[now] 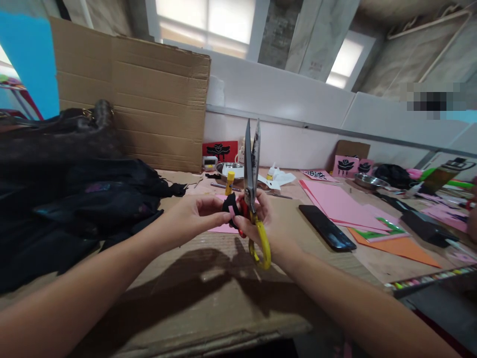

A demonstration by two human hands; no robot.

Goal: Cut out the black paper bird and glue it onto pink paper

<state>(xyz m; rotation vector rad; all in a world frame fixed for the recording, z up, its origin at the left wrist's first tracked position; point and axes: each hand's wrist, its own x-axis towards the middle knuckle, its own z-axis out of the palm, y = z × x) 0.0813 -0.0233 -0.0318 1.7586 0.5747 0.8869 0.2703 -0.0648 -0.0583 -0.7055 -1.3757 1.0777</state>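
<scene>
My left hand (203,211) pinches a small black cut-out piece (229,203) with a pink patch on it. It looks like paper or thin fabric; I cannot tell which. Close beside it, my right hand (263,214) is closed around scissors (250,189) with red and yellow handles, blades pointing up and slightly apart. The right thumb and fingers also reach to the edge of the black piece. Behind and below the hands lies a pink sheet (223,227), partly hidden. A yellow glue stick (229,182) stands just beyond the left fingertips.
A black phone (327,227) and pink sheets (335,204) lie to the right. At left are black cloth (93,204) and a dark handbag (70,136) before a cardboard panel (160,99). Metal bowls (370,181), a glue bottle (271,172) and pink cards (346,166) stand farther back.
</scene>
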